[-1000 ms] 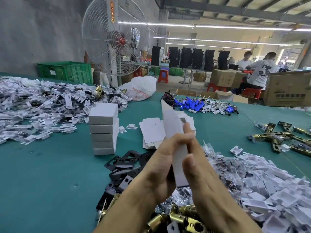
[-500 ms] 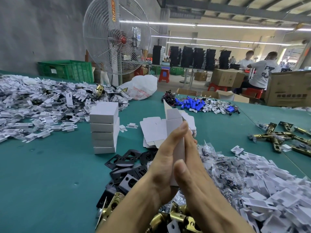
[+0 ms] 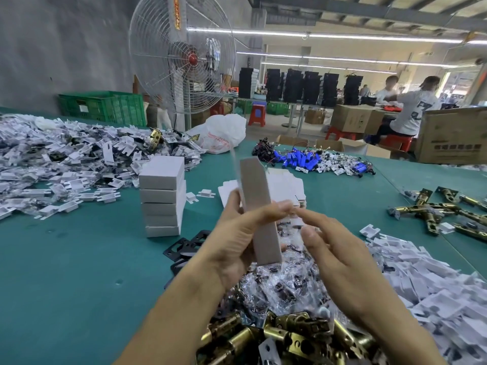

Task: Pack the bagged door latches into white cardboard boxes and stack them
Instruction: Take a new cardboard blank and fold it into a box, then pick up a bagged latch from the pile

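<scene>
My left hand [image 3: 238,242] grips a white cardboard box [image 3: 259,206], held upright above the green table [image 3: 79,280], thumb across its near face. My right hand [image 3: 340,255] hovers just right of the box with relaxed fingers, its fingertips close to the left thumb and holding nothing. A stack of several closed white boxes [image 3: 162,197] stands to the left. Flat unfolded box blanks [image 3: 287,183] lie behind the held box. Clear-bagged door latches [image 3: 284,283] are heaped beneath my hands, with loose brass latches [image 3: 290,338] at the near edge.
White card inserts are piled at left [image 3: 60,164] and at right [image 3: 432,283]. Black plates [image 3: 184,246] lie by the stack. Brass latches [image 3: 442,209] sit far right, blue parts [image 3: 303,159] at the back. A fan [image 3: 181,54], green crate [image 3: 102,106] and seated people [image 3: 411,109] stand beyond.
The box was pressed between both palms; now my right hand has come off it and moved right, while my left hand alone holds the opened-out box.
</scene>
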A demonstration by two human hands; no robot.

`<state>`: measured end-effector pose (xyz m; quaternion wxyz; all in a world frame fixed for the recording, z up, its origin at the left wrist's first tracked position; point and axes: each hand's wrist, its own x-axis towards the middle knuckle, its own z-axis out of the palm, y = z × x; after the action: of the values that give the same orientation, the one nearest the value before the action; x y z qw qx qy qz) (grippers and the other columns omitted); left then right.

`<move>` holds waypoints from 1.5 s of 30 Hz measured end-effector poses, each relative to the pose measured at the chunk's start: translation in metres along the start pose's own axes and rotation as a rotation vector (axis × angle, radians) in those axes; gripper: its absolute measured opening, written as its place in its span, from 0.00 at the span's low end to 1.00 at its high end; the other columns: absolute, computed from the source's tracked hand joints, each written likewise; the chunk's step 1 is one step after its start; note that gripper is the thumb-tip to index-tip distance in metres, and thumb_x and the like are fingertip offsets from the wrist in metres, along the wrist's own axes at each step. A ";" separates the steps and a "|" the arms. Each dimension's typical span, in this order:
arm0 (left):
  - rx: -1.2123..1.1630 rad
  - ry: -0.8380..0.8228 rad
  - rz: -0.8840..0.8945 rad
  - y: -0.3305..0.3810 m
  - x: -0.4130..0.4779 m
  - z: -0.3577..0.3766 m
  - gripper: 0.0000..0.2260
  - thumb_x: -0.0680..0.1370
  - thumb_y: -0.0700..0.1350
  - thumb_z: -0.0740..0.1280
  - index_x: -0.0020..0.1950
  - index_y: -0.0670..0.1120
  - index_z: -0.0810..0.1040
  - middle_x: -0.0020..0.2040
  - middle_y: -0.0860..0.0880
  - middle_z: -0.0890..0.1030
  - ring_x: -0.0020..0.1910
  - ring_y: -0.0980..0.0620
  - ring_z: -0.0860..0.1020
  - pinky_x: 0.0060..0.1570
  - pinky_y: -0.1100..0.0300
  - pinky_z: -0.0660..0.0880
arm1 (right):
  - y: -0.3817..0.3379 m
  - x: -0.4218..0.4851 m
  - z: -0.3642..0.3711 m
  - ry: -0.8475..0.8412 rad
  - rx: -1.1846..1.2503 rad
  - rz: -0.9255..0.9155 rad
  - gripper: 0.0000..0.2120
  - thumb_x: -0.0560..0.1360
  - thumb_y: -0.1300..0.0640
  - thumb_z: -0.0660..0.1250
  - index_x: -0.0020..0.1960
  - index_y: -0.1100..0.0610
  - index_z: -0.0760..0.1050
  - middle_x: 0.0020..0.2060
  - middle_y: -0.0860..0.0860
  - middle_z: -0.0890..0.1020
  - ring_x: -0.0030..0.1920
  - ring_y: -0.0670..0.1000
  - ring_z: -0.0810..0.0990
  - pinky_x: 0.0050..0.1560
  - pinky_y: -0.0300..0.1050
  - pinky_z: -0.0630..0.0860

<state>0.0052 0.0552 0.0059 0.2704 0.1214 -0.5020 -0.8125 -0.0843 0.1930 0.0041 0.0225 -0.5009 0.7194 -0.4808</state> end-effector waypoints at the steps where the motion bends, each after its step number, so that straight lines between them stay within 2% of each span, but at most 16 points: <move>1: -0.003 0.026 0.042 0.003 -0.001 -0.002 0.31 0.58 0.44 0.81 0.59 0.51 0.76 0.41 0.52 0.86 0.39 0.55 0.84 0.40 0.47 0.84 | 0.005 0.002 -0.001 0.005 -0.026 0.049 0.13 0.80 0.46 0.57 0.63 0.38 0.73 0.54 0.30 0.75 0.56 0.31 0.74 0.50 0.20 0.66; 4: -0.001 0.061 0.073 0.007 0.002 -0.009 0.36 0.54 0.45 0.83 0.60 0.51 0.75 0.41 0.51 0.84 0.38 0.56 0.84 0.38 0.49 0.82 | 0.022 0.003 -0.004 -0.013 -0.180 0.135 0.13 0.82 0.53 0.60 0.62 0.44 0.77 0.51 0.36 0.78 0.54 0.40 0.77 0.48 0.23 0.65; 6: 0.030 0.111 0.090 0.007 0.003 -0.011 0.38 0.52 0.49 0.83 0.60 0.52 0.74 0.41 0.53 0.83 0.37 0.58 0.83 0.38 0.48 0.83 | 0.026 0.002 -0.005 -0.108 -0.285 0.185 0.12 0.82 0.54 0.60 0.61 0.48 0.79 0.50 0.40 0.81 0.53 0.43 0.77 0.50 0.33 0.70; 8: 0.071 0.169 0.106 0.008 0.003 -0.012 0.38 0.54 0.51 0.82 0.62 0.54 0.73 0.43 0.55 0.83 0.38 0.59 0.82 0.45 0.46 0.84 | 0.029 0.001 -0.006 -0.237 -0.369 0.218 0.10 0.81 0.51 0.62 0.54 0.49 0.81 0.46 0.42 0.83 0.47 0.40 0.79 0.49 0.37 0.74; 10: 0.111 0.235 0.134 0.008 0.006 -0.014 0.33 0.59 0.51 0.77 0.62 0.55 0.72 0.48 0.53 0.80 0.41 0.58 0.80 0.47 0.48 0.83 | 0.025 0.000 -0.008 -0.337 -0.415 0.242 0.11 0.80 0.46 0.63 0.46 0.49 0.81 0.37 0.43 0.83 0.38 0.39 0.80 0.40 0.33 0.74; 13: 0.163 0.265 0.168 0.009 0.007 -0.017 0.28 0.61 0.52 0.74 0.60 0.57 0.71 0.48 0.54 0.77 0.39 0.62 0.79 0.43 0.52 0.79 | 0.014 -0.002 -0.009 -0.469 -0.407 0.267 0.15 0.75 0.37 0.65 0.41 0.47 0.81 0.34 0.42 0.83 0.35 0.38 0.80 0.35 0.34 0.74; 16: 0.197 0.248 0.191 0.006 0.007 -0.016 0.33 0.59 0.53 0.77 0.62 0.55 0.70 0.48 0.54 0.77 0.36 0.64 0.79 0.45 0.53 0.78 | 0.002 -0.007 -0.004 -0.589 -0.469 0.312 0.18 0.65 0.32 0.66 0.47 0.42 0.82 0.35 0.41 0.82 0.35 0.38 0.79 0.37 0.35 0.73; 20: 0.222 0.265 0.216 0.003 0.009 -0.014 0.34 0.60 0.55 0.78 0.63 0.53 0.69 0.48 0.54 0.78 0.35 0.65 0.79 0.41 0.58 0.78 | -0.011 -0.013 -0.002 -0.588 -0.607 0.311 0.22 0.63 0.38 0.67 0.57 0.37 0.77 0.42 0.42 0.82 0.43 0.38 0.78 0.48 0.40 0.77; 23: 0.235 0.280 0.228 0.000 0.011 -0.015 0.34 0.61 0.52 0.82 0.63 0.53 0.70 0.50 0.53 0.80 0.38 0.65 0.79 0.35 0.69 0.76 | -0.019 -0.017 0.006 -0.542 -0.760 0.241 0.25 0.65 0.41 0.66 0.63 0.37 0.74 0.52 0.43 0.81 0.54 0.47 0.77 0.59 0.42 0.72; 28: 0.277 0.273 0.175 -0.004 0.016 -0.020 0.21 0.68 0.48 0.79 0.58 0.52 0.77 0.41 0.59 0.83 0.36 0.63 0.80 0.38 0.63 0.75 | -0.014 -0.019 0.011 -0.419 -0.815 0.237 0.18 0.70 0.45 0.65 0.60 0.40 0.74 0.47 0.43 0.80 0.55 0.47 0.77 0.50 0.46 0.65; 31: 0.297 0.261 0.182 -0.006 0.015 -0.021 0.31 0.58 0.53 0.81 0.59 0.50 0.78 0.45 0.56 0.84 0.38 0.62 0.81 0.34 0.68 0.75 | -0.006 -0.016 0.007 -0.259 -0.771 0.238 0.11 0.73 0.44 0.64 0.55 0.42 0.76 0.45 0.43 0.84 0.51 0.45 0.80 0.51 0.43 0.72; 34: 0.300 0.262 0.213 -0.009 0.016 -0.024 0.39 0.53 0.51 0.86 0.61 0.51 0.75 0.48 0.56 0.84 0.41 0.61 0.82 0.35 0.70 0.76 | -0.002 -0.009 -0.002 0.010 -0.582 0.249 0.09 0.77 0.42 0.64 0.44 0.45 0.78 0.34 0.43 0.83 0.34 0.45 0.79 0.39 0.44 0.77; 37: 0.341 0.225 0.229 -0.011 0.016 -0.026 0.38 0.53 0.51 0.84 0.59 0.55 0.73 0.47 0.57 0.82 0.42 0.62 0.82 0.38 0.67 0.78 | 0.000 -0.005 -0.014 0.190 -0.404 0.246 0.10 0.75 0.40 0.66 0.40 0.44 0.76 0.25 0.44 0.81 0.27 0.45 0.77 0.31 0.43 0.72; 40: 0.448 0.064 0.178 -0.015 0.013 -0.026 0.38 0.55 0.51 0.84 0.59 0.64 0.70 0.50 0.57 0.81 0.45 0.61 0.82 0.41 0.64 0.79 | -0.001 -0.004 -0.025 0.268 -0.241 0.261 0.10 0.75 0.43 0.68 0.40 0.47 0.75 0.24 0.39 0.80 0.22 0.43 0.78 0.24 0.41 0.70; 42: 0.518 -0.066 0.097 -0.017 0.011 -0.026 0.39 0.57 0.50 0.84 0.61 0.67 0.69 0.52 0.57 0.80 0.46 0.60 0.82 0.40 0.64 0.79 | -0.001 -0.002 -0.033 0.309 -0.028 0.301 0.08 0.73 0.46 0.71 0.42 0.50 0.76 0.26 0.47 0.83 0.23 0.46 0.80 0.23 0.38 0.71; 45: 0.610 -0.171 0.024 -0.021 0.010 -0.027 0.39 0.59 0.47 0.84 0.63 0.65 0.70 0.52 0.58 0.80 0.47 0.59 0.81 0.40 0.65 0.78 | -0.006 -0.001 -0.045 0.331 0.296 0.323 0.12 0.68 0.50 0.73 0.47 0.54 0.76 0.33 0.56 0.85 0.31 0.54 0.85 0.27 0.44 0.78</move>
<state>0.0034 0.0364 -0.0243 0.1879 0.1219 -0.7449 -0.6284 -0.1030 0.2234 0.0324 0.0541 -0.2854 0.7058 -0.6462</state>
